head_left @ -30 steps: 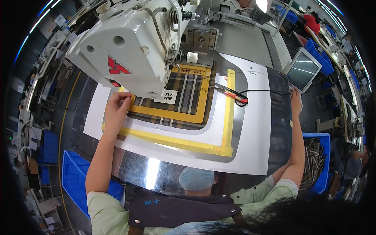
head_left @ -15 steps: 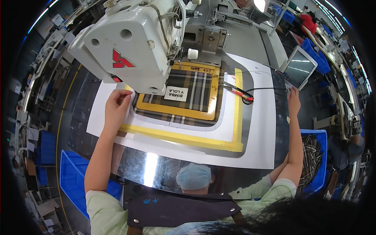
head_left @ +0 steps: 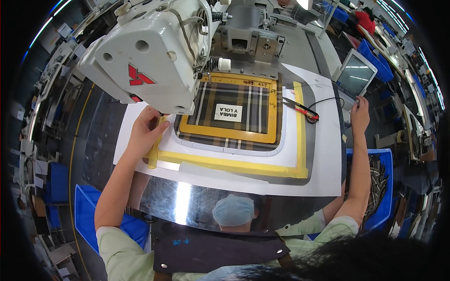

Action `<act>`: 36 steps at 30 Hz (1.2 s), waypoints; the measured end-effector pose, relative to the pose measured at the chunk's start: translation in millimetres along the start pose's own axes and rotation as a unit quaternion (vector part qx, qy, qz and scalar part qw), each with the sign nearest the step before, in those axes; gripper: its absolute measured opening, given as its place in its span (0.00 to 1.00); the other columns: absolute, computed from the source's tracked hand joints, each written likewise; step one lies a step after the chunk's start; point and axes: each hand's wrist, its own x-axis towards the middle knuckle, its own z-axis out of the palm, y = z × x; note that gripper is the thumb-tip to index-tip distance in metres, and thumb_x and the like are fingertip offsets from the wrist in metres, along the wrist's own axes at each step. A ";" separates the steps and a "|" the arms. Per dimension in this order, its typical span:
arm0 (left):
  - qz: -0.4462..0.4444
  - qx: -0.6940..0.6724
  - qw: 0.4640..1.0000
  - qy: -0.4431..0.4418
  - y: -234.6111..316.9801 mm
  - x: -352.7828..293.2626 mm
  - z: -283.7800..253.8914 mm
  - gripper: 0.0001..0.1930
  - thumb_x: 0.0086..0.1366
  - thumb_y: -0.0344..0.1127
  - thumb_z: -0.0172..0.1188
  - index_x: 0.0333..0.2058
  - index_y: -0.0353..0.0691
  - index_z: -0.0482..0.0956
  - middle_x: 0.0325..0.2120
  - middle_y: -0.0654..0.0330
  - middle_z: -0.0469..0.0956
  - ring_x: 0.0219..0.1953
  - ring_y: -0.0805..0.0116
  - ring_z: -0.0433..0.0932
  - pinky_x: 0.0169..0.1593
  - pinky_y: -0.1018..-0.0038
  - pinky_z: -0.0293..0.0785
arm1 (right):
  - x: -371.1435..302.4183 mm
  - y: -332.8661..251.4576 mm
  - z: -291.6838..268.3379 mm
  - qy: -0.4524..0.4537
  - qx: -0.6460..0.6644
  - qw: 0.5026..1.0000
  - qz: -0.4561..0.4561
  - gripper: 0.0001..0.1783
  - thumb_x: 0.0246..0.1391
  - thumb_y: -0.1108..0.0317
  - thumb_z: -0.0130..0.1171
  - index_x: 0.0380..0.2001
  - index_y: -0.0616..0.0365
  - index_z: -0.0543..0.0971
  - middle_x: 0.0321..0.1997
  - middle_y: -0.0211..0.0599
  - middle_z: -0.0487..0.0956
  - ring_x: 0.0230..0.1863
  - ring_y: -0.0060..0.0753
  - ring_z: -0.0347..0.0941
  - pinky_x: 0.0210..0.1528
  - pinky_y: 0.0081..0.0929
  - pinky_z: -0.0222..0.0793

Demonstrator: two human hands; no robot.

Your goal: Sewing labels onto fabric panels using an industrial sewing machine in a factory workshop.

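A yellow rectangular frame [head_left: 228,135] lies over brown and black plaid fabric [head_left: 206,98], with a white printed label [head_left: 228,113] at its centre. Around them is a white template sheet [head_left: 323,159] edged with yellow tape. My left hand [head_left: 146,132] is at the template's left side, close to the white sewing machine head [head_left: 145,61]; its thumb and bent fingers are apart, with nothing visible between them. At the right, my right hand [head_left: 360,114] touches the lower edge of a control panel [head_left: 356,75], fingers stretched upward. Red-and-black thread snips [head_left: 302,110] rest on the template's right side.
A blue bin with plaid pieces [head_left: 377,187] stands by my right arm, and another blue bin [head_left: 86,210] is at my lower left. The shiny metal table edge [head_left: 183,201] runs in front of me. A black cord [head_left: 326,99] curves near the snips.
The template, frame, fabric and snips have shifted right relative to the machine head. My left hand's thumb and fingers have parted. My right hand has moved slightly up along the panel's edge.
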 end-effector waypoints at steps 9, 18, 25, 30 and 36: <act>-0.043 -0.132 0.976 -0.165 16.3 42.7 24.2 0.25 0.54 0.27 0.67 0.51 0.35 0.72 0.47 0.59 0.75 0.50 0.72 0.73 0.55 0.75 0.68 | -12.4 -67.4 -71.5 0.006 0.147 0.989 -0.022 0.15 0.55 0.69 0.50 0.47 0.51 0.75 0.55 0.29 0.73 0.39 0.29 0.77 0.43 0.27 0.71; -0.012 -0.112 0.983 -0.148 4.2 40.3 23.7 0.20 0.55 0.25 0.65 0.48 0.37 0.75 0.39 0.63 0.78 0.40 0.77 0.74 0.48 0.79 0.72 | -39.3 -129.3 -139.2 -0.008 0.189 0.977 -0.095 0.13 0.53 0.74 0.54 0.43 0.55 0.76 0.51 0.32 0.76 0.37 0.30 0.77 0.39 0.25 0.72; 0.086 0.044 0.988 -0.117 16.9 34.2 -6.5 0.15 0.56 0.31 0.66 0.40 0.30 0.77 0.34 0.55 0.80 0.37 0.70 0.76 0.44 0.73 0.71 | -65.5 -209.4 -177.7 -0.052 0.274 0.926 -0.253 0.10 0.50 0.75 0.57 0.38 0.57 0.78 0.44 0.36 0.78 0.39 0.40 0.77 0.40 0.29 0.73; 0.131 0.138 0.980 -0.057 -1.4 53.9 -3.0 0.13 0.54 0.27 0.62 0.40 0.31 0.77 0.35 0.46 0.79 0.37 0.55 0.78 0.43 0.69 0.72 | -91.5 -294.9 -153.8 -0.162 0.351 0.854 -0.348 0.10 0.50 0.72 0.59 0.38 0.58 0.78 0.45 0.35 0.78 0.45 0.41 0.74 0.48 0.34 0.70; 0.162 0.142 0.974 -0.070 -1.2 58.3 2.1 0.15 0.53 0.26 0.59 0.41 0.32 0.77 0.36 0.44 0.79 0.40 0.45 0.77 0.45 0.65 0.73 | -93.9 -352.3 -118.0 -0.191 0.340 0.836 -0.387 0.14 0.52 0.65 0.58 0.42 0.57 0.78 0.47 0.34 0.75 0.51 0.40 0.69 0.54 0.35 0.64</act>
